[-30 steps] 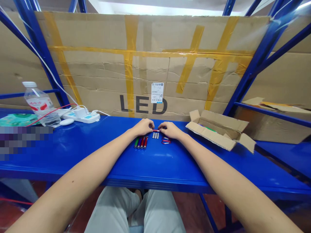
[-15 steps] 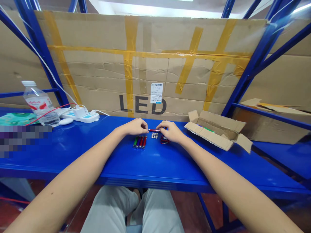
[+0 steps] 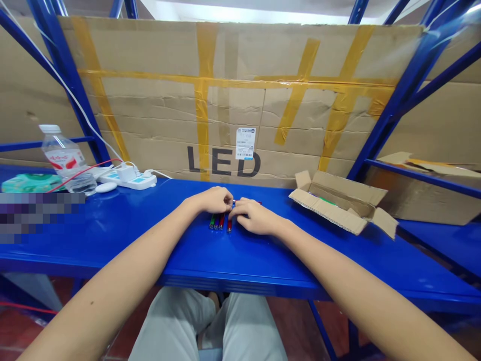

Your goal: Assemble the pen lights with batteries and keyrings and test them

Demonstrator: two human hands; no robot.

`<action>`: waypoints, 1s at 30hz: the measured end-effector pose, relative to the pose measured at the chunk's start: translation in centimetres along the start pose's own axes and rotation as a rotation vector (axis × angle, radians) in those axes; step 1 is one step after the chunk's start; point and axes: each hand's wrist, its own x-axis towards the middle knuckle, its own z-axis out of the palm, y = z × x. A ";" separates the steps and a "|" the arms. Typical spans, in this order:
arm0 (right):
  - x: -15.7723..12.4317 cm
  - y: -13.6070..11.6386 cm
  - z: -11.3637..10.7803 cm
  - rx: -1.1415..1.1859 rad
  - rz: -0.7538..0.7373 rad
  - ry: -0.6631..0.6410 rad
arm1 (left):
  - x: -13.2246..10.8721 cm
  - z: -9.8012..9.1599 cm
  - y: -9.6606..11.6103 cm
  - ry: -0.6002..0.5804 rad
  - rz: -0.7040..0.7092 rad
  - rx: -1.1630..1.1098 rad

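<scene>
A row of small pen-like tubes (image 3: 218, 221), green, purple and red, lies on the blue shelf top (image 3: 240, 255). My left hand (image 3: 211, 200) rests just behind the row with its fingers curled in a pinch; what they hold is hidden. My right hand (image 3: 251, 217) lies to the right, fingertips pressed together on a red tube (image 3: 229, 226) at the row's right end. The two hands' fingertips nearly touch. My right hand covers the small silver cells and red clips seen earlier.
An open cardboard box (image 3: 340, 203) lies at the right. A large taped "LED" carton (image 3: 233, 100) stands behind. At the left are a water bottle (image 3: 63, 158), a white power strip (image 3: 128, 178) with cables and a green pack (image 3: 32, 183). Blue rack posts stand on both sides.
My right hand has moved left and toward me over the cells and clips. The red tube held up between both hands half a second ago now lies at the right end of the row.
</scene>
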 end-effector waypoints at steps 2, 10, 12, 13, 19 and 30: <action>-0.3 -0.3 -0.6 0.082 0.004 -0.084 | 0.0 -0.1 0.1 0.007 0.003 0.001; -0.9 -2.5 -3.1 0.145 0.186 -0.416 | 0.5 0.6 0.8 0.172 0.106 0.096; -0.7 -2.1 -4.3 0.192 0.194 -0.483 | 0.5 1.0 1.1 0.196 0.153 0.125; -0.6 -1.7 -5.1 0.213 0.193 -0.483 | 0.6 1.1 1.4 0.198 0.175 0.135; -1.4 2.9 -7.8 0.092 0.233 0.222 | 0.7 1.8 2.5 0.099 0.287 0.190; -2.5 4.1 -4.4 0.026 0.226 0.310 | 0.4 2.0 3.4 0.014 0.330 0.245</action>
